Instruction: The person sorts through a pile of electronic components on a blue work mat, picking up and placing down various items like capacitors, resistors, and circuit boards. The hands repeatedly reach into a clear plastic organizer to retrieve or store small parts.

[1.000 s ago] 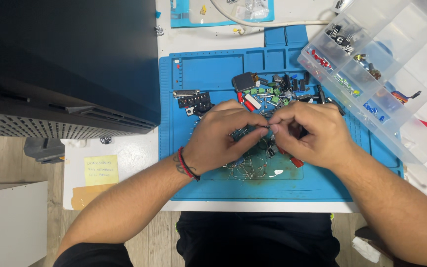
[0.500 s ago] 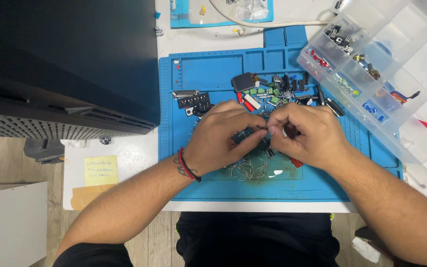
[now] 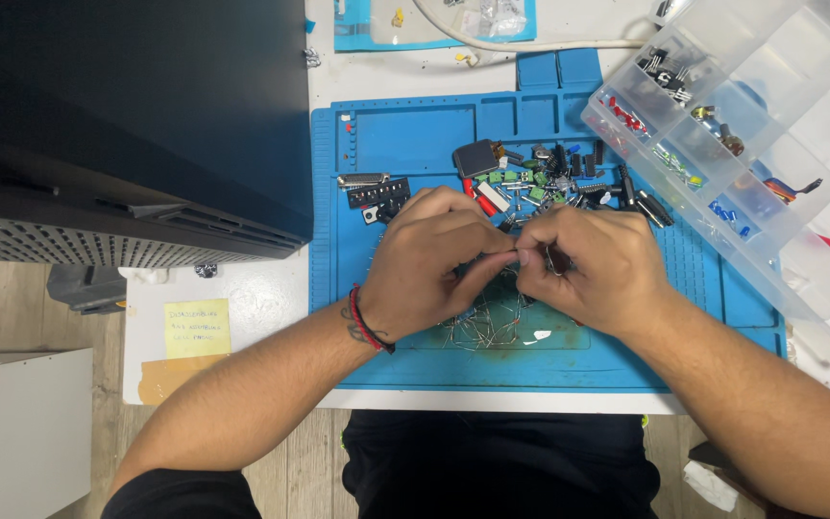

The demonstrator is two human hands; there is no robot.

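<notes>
Left hand [image 3: 429,259] and right hand [image 3: 588,269] pinch a small wire-legged part [image 3: 523,256] together above the blue mat [image 3: 415,144]; a slip could drop it among the loose parts [image 3: 492,332].

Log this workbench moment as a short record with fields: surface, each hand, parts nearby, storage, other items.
surface: blue work mat on a white table
left hand: left hand, fingertips pinched against the right hand's over the mat; what they hold is too small to tell
right hand: right hand, fingers curled, meeting the left at centre
parts nearby: pile of small electronic components beyond the hands; loose wire-leaded parts under them
storage: clear compartment box at right, open
other items: black case at left; yellow sticky note
</notes>
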